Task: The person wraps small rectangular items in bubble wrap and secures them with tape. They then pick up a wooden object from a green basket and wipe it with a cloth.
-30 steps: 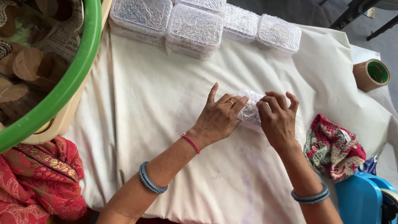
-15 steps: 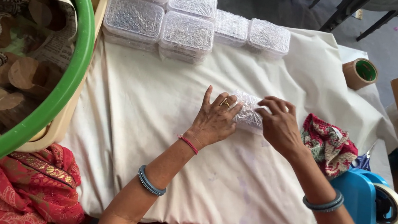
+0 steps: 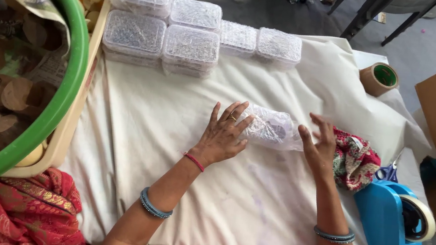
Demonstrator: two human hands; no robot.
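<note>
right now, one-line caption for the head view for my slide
Left hand pressing a bubble-wrapped bundle on a cream cloth, right hand open beside it, wrapped boxes stacked behind.

Blue bangles, red thread, finger ring

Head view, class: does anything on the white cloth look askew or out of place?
Mostly tidy. The wrapped boxes sit in neat stacks at the far edge. Only the bubble-wrapped bundle lies apart, mid-cloth, slightly tilted, the left hand flat on its end and the right hand beside it.
</note>
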